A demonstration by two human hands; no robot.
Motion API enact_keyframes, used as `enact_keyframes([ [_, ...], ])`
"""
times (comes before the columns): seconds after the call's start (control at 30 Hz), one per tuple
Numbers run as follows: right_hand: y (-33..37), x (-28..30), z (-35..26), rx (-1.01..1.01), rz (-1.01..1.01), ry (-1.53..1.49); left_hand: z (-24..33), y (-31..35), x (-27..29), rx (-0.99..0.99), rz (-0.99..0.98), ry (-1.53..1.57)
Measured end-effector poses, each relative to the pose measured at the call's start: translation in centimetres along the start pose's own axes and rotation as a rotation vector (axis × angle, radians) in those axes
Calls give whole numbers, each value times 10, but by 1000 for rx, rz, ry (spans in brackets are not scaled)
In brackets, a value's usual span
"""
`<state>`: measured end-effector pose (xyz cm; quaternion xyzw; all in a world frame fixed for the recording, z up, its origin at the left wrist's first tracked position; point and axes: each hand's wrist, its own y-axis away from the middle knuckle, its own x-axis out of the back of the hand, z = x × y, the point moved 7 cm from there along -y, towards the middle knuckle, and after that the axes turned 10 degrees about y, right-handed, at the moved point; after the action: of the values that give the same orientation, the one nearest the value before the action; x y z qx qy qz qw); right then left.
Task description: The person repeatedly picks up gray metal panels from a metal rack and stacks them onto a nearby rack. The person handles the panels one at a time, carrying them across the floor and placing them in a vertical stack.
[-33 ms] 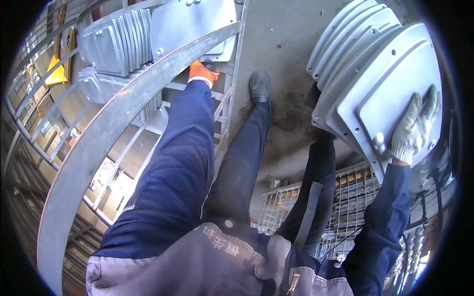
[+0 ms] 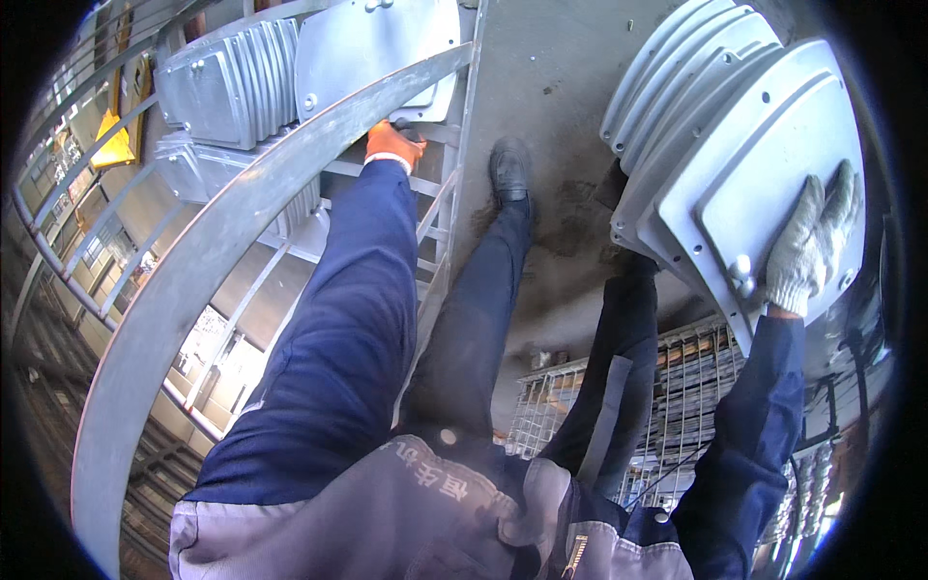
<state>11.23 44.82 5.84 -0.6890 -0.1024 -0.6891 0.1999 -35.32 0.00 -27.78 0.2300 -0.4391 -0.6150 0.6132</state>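
My left hand (image 2: 394, 145), in an orange glove with dark fingertips, is curled beside the curved metal band (image 2: 208, 208), just below the grey metal plate (image 2: 372, 48) in the rack. The band and the glove hide what is in its fingers. My right hand (image 2: 810, 242), in a white knit glove, lies flat with fingers stretched on the front grey plate (image 2: 783, 145) of a leaning stack at the right. That plate has a raised panel, small holes and two round knobs near the hand. Several similar plates (image 2: 677, 77) stand behind it.
More grey plates (image 2: 227, 87) stand in rows in the metal-barred rack (image 2: 447, 193) at the left. My shoe (image 2: 510, 169) rests on the grey floor (image 2: 551, 58) between rack and stack. A wire mesh basket (image 2: 686, 396) with metal pieces sits low at the right. A yellow piece (image 2: 114, 143) shows far left.
The front plate under my right hand has tilted up and left very slightly, the hand moving with it. My left hand has shifted a little to the left.
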Motion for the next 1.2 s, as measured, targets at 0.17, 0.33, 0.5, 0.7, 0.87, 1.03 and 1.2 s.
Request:
enact_keyframes([
  [0.17,4,-3,4,-7,38,53,117,53,14,-1106,-178,-1313],
  [0.33,5,-9,3,-83,21,71,163,117,20,-855,-300,-1190],
  [0.5,3,-19,-2,-115,-226,426,173,203,-5,-1195,-302,-1213],
  [0.7,3,-14,-6,-156,-414,344,172,304,-6,-891,-169,-1184],
  [0.87,-1,-11,1,-159,-477,150,118,372,-12,-66,-220,-105],
  [1.03,-2,12,27,-15,-606,-8,91,465,-10,-11,-209,-331],
  [1.2,64,90,39,-252,-521,-334,78,557,1,19,-233,-552],
])
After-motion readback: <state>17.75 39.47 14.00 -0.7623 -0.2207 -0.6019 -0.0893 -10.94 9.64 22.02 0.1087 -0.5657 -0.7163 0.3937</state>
